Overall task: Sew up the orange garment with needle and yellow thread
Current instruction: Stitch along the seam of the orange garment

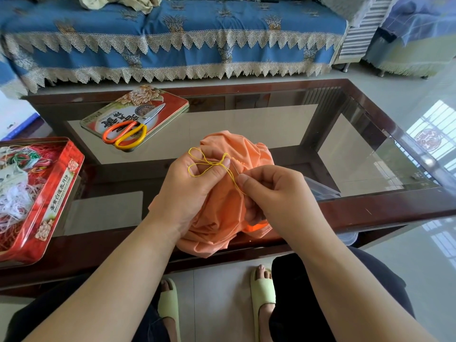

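- Two feet in pale green slippers (262, 290) on the tiled floor, nearest the camera, below the table edge.
- Left hand (190, 186) curled round the bunched orange garment (222, 211), gripping it from the left, held over the near edge of the glass-topped table (370, 208).
- Right hand (274, 191) touching the garment's right side, thumb and forefinger pinched together at the yellow thread (209, 164); needle itself too fine to confirm.
- Thread looped twice over the left hand's fingers, then running down to the right-hand pinch.
- Open red tin (56, 193) of tangled threads at the table's left edge.
- Farther back, orange-and-yellow-handled scissors (130, 130) lying on a red tin lid (172, 104).
- Beyond the table, blue sofa cover with lace trim (172, 43).
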